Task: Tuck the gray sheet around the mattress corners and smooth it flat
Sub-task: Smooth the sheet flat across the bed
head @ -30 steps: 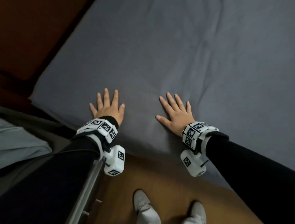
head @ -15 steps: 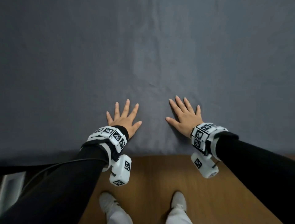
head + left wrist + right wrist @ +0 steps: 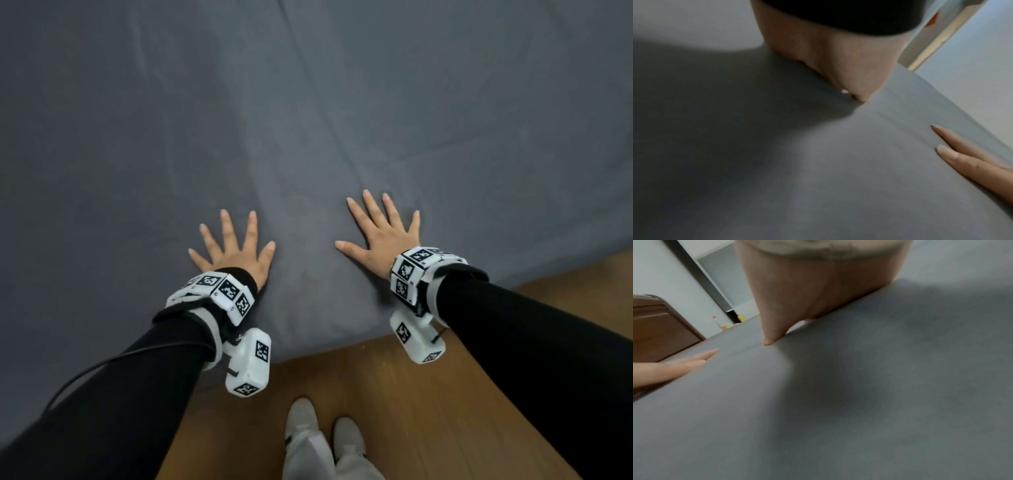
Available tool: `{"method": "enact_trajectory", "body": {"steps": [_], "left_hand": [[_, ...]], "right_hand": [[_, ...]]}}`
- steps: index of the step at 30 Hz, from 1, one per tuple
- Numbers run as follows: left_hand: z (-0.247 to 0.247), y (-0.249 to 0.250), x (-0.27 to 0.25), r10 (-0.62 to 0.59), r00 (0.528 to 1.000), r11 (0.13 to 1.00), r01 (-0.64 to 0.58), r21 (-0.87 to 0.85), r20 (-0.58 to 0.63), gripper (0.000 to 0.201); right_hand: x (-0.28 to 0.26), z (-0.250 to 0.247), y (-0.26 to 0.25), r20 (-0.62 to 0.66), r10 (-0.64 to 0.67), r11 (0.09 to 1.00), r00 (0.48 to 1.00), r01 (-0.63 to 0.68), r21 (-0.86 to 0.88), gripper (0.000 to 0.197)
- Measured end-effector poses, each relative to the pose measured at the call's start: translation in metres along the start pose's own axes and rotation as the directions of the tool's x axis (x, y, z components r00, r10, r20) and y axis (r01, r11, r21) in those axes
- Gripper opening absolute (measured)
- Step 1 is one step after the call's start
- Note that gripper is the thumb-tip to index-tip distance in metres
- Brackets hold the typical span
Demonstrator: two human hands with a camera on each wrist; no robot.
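Both hands lie flat on the gray sheet (image 3: pixel 308 120), palms down, fingers straight & spread, holding nothing. The left hand (image 3: pixel 236 251) is near the bed's close edge. The right hand (image 3: pixel 382 238) is beside it w/ a bare strip of sheet between them; thumbs point at each other but don't touch.

The sheet covers the whole top of the mattress and hangs over the close edge down to the wood floor (image 3: pixel 394 404). It looks mostly flat. A long thin crease (image 3: pixel 329 126) runs from the top down toward the right hand, and a few soft wrinkles show on the left side.

Left wrist view: the palm (image 3: pixel 838 53) presses the sheet, and two fingers (image 3: pixel 962 155) of the other hand lie flat at the right. Right wrist view shows the same, blurry, w/ a brown cabinet (image 3: pixel 659 331) far off.

White shoes (image 3: pixel 325 442) stand on the floor by the bed. Mattress corners aren't in view, so can't tell if they're tucked.
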State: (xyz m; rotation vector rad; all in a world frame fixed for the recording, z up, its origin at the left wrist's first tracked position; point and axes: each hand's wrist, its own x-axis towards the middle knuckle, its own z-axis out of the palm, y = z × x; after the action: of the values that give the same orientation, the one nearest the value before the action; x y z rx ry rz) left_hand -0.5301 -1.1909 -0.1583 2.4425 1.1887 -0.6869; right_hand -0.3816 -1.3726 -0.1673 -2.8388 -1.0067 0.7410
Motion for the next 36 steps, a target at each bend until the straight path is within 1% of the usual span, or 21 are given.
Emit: {"method": "enact_trajectory", "body": {"steps": [3,6,9,13,17,19,22,23,25,28,33,34,36], "left_hand": [[0.002,0.069,0.003,0.127,0.991,0.989,-0.130,0.070,0.054,0.063],[0.011,0.140,0.004,0.221,0.969,0.967,-0.232,0.108,0.108,0.064],[0.018,0.210,-0.002,0.272,0.951,0.945,-0.293,0.145,0.146,0.064],[0.032,0.310,-0.009,0.294,0.940,0.925,-0.326,0.194,0.175,0.063],[0.050,0.430,-0.017,0.260,0.955,0.938,-0.285,0.197,0.141,0.062],[0.060,0.496,-0.025,0.260,0.957,0.937,-0.282,0.207,0.128,0.062],[0.081,0.595,-0.040,0.313,0.938,0.916,-0.340,0.213,0.149,0.062],[0.086,0.614,-0.044,0.334,0.930,0.908,-0.362,0.211,0.156,0.063],[0.100,0.673,-0.056,0.374,0.908,0.888,-0.409,0.210,0.189,0.063],[0.112,0.740,-0.064,0.420,0.882,0.862,-0.462,0.209,0.214,0.063],[0.115,0.828,-0.052,0.464,0.850,0.823,-0.518,0.231,0.251,0.064],[0.115,0.845,-0.048,0.466,0.847,0.821,-0.522,0.230,0.256,0.064],[0.114,0.880,-0.040,0.466,0.845,0.821,-0.523,0.227,0.261,0.066]], "right_hand": [[-0.002,-0.018,0.068,0.023,0.123,0.991,0.992,-0.124,0.040,0.081],[-0.011,-0.034,0.142,0.062,0.259,0.960,0.964,-0.264,0.095,0.083],[-0.022,-0.047,0.215,0.080,0.315,0.939,0.946,-0.322,0.117,0.083],[-0.031,-0.065,0.310,0.081,0.326,0.930,0.942,-0.335,0.149,0.084],[-0.027,-0.084,0.409,0.057,0.255,0.955,0.965,-0.261,0.143,0.080],[-0.028,-0.096,0.463,0.056,0.241,0.958,0.969,-0.247,0.149,0.079],[-0.033,-0.113,0.546,0.054,0.241,0.957,0.969,-0.246,0.155,0.079],[-0.033,-0.116,0.561,0.056,0.245,0.955,0.968,-0.251,0.158,0.080],[-0.033,-0.130,0.612,0.055,0.261,0.949,0.964,-0.267,0.169,0.081],[-0.029,-0.145,0.671,0.056,0.282,0.938,0.958,-0.287,0.195,0.081],[-0.013,-0.167,0.748,0.060,0.269,0.939,0.961,-0.276,0.207,0.079],[-0.008,-0.172,0.764,0.077,0.266,0.938,0.961,-0.276,0.212,0.078],[0.003,-0.183,0.797,0.160,0.286,0.920,0.945,-0.317,0.228,0.078]]}}
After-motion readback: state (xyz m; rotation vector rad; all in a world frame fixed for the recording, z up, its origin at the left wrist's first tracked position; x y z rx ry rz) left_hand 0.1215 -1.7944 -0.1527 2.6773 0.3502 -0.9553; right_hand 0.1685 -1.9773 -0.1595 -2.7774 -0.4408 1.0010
